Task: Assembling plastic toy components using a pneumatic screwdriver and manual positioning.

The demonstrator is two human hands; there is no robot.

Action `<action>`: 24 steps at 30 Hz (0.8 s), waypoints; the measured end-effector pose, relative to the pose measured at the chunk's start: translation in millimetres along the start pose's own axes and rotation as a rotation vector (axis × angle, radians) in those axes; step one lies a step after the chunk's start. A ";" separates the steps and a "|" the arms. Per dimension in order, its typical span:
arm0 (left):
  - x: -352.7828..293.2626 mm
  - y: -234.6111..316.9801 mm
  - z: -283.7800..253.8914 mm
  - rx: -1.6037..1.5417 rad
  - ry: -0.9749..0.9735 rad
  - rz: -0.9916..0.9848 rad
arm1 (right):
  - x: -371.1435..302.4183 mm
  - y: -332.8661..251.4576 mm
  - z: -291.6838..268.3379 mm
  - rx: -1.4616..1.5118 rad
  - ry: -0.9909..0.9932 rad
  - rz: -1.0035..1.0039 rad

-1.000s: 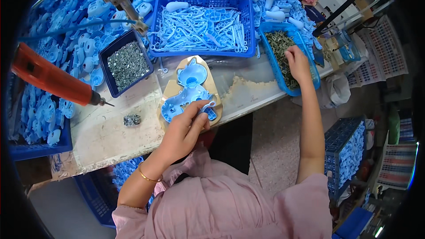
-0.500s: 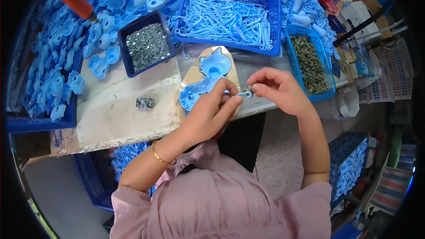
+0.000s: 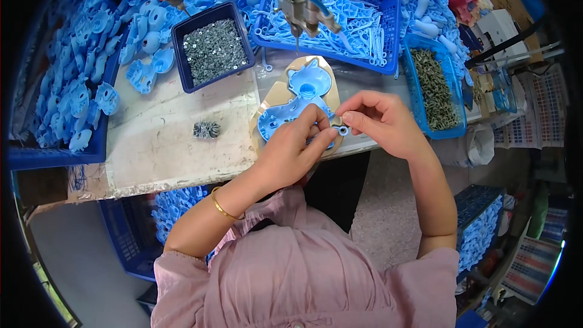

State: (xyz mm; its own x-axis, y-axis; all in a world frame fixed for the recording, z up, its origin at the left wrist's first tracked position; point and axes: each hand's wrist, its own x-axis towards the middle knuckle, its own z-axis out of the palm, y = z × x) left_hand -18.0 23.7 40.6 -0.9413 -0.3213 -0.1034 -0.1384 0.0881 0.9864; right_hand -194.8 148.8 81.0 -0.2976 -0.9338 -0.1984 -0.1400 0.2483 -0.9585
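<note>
Your left hand [image 3: 297, 143] is pinching a small light blue plastic part with a ring at its end [image 3: 344, 130], just above the front edge of the tabletop [image 3: 149, 155]. The ring pokes out to the right of your fingers, which hide the rest; something dark shows in its eye, too small to identify. Your right hand [image 3: 381, 123] has its thumb and forefinger drawn together beside the ring; you cannot tell from here whether they grip a tiny piece.

The ringed part looks light, stiff and smooth, so it may twist or slip. The shank behind the ring seems the best place to hold it, leaving the eye uncovered; squeezing the thin ring hard could strain it.

Beneath and behind your left hand, a light blue hollow shell [image 3: 311, 78] lies in a tan holder [image 3: 276, 94] near the tabletop's front edge. Left of it sits a clump of small metal pieces [image 3: 206, 129]. Farther back is a dark blue tray [image 3: 181, 61] of tiny metal bits; toward the tabletop's right end, a bright blue tray [image 3: 448, 133] holds greenish-grey pieces.
</note>
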 end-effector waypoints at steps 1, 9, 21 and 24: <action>-0.7 -1.3 0.6 0.053 0.036 0.033 | -0.1 -0.7 1.5 0.000 -0.003 0.001; -7.7 4.7 -10.3 0.224 -0.043 0.016 | -2.7 2.5 -5.0 -0.010 -0.178 0.017; -22.8 -25.4 -43.0 0.755 0.357 0.366 | 21.5 30.5 22.8 -0.139 0.025 0.010; -23.4 -30.0 -47.7 0.808 0.378 0.314 | 34.0 40.8 27.5 -0.122 0.026 0.073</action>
State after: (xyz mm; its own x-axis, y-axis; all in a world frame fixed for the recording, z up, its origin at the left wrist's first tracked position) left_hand 22.9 -16.4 19.6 -0.8290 -0.4439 0.3402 -0.2005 0.8037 0.5603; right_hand -184.6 120.1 29.5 -0.3356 -0.9055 -0.2595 -0.2304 0.3461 -0.9095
